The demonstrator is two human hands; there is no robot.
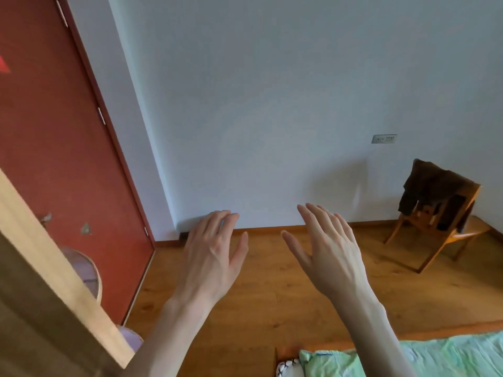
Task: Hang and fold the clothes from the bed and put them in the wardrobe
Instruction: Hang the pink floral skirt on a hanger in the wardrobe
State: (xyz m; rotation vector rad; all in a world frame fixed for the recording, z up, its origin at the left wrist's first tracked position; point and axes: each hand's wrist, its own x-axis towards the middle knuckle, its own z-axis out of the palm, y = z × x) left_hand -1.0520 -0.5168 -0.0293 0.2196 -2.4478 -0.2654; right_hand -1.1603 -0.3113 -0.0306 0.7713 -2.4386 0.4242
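My left hand point(215, 254) and my right hand point(329, 251) are both raised in front of me, backs towards me, fingers straight and spread, holding nothing. Below them, at the bottom right, lies the corner of the bed point(449, 355) with a light green sheet. A small white cloth with a black pattern point(288, 368) peeks out at the bed's left end. A pale wooden panel point(46, 281), perhaps the wardrobe's side or door, fills the lower left corner.
A red door point(54, 131) stands at the left in a white wall. A wooden chair point(441, 229) with dark clothes draped over its back sits in the far right corner. Wooden floor point(272, 295) stretches between bed, door and chair.
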